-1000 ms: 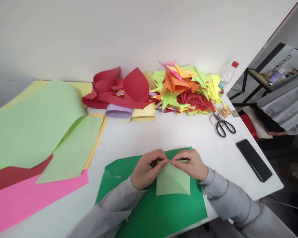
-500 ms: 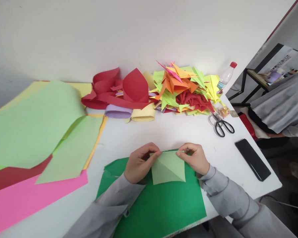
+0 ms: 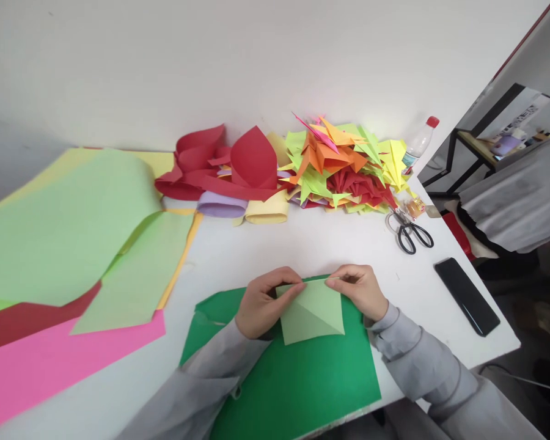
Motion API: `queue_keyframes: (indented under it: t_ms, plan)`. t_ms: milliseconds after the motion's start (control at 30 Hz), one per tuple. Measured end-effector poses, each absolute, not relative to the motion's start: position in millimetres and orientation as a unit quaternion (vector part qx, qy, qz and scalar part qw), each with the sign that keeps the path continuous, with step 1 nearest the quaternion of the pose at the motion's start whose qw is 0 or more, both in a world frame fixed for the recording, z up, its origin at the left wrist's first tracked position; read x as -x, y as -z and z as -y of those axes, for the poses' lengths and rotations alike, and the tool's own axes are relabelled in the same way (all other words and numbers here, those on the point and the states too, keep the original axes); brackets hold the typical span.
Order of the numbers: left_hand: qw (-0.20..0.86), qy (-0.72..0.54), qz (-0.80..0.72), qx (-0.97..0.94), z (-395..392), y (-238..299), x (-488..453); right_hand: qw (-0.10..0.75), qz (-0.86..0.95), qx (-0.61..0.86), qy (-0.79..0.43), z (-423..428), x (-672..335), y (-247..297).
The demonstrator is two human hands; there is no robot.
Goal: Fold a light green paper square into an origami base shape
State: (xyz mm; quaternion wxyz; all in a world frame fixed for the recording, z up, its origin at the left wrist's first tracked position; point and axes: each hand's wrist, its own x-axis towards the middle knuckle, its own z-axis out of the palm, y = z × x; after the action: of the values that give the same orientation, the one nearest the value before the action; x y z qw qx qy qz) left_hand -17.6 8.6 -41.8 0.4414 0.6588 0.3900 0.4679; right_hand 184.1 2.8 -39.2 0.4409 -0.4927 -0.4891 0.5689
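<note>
Head view. We see both bare hands at work over the near edge of a white table (image 3: 348,244). The left hand (image 3: 262,304) is nearly closed, thumb and forefinger pinching a small paper (image 3: 311,315) along its far edge, toward the left. The right hand (image 3: 361,294) has its thumb and forefinger drawn together on the same edge, close to the far right corner. The small paper is pale green, four-sided, with a diagonal line running toward its near right corner. It sits over the far part of a dark green sheet (image 3: 302,385), which reaches the table's near edge; we cannot tell whether its near side touches that sheet.

By the table's right edge we note a black phone (image 3: 467,296), near the near right corner. Farther up that edge: scissors (image 3: 410,234) with black handles, a small packet (image 3: 415,208) touching or just beside them, and a bottle (image 3: 419,143) with a red cap toward the far right corner. Along the far edge, against the wall, we count off a heap of folded paper (image 3: 334,159), then curled red paper (image 3: 254,162). At the left, large sheets overlap: light green paper (image 3: 64,232) above pink paper (image 3: 73,366).
</note>
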Motion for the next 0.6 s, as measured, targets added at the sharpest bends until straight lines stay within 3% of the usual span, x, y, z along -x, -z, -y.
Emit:
queue_keyframes:
  t_ms: [467, 600]
  plan:
    - [0.456, -0.478, -0.405, -0.632, -8, 43, 18, 0.434, 0.491, 0.481, -0.583, -6, -190, 34]
    - [0.493, -0.432, -0.386, -0.649, -3, 42, 9, 0.367, 0.555, 0.449, -0.596, -1, -186, 31]
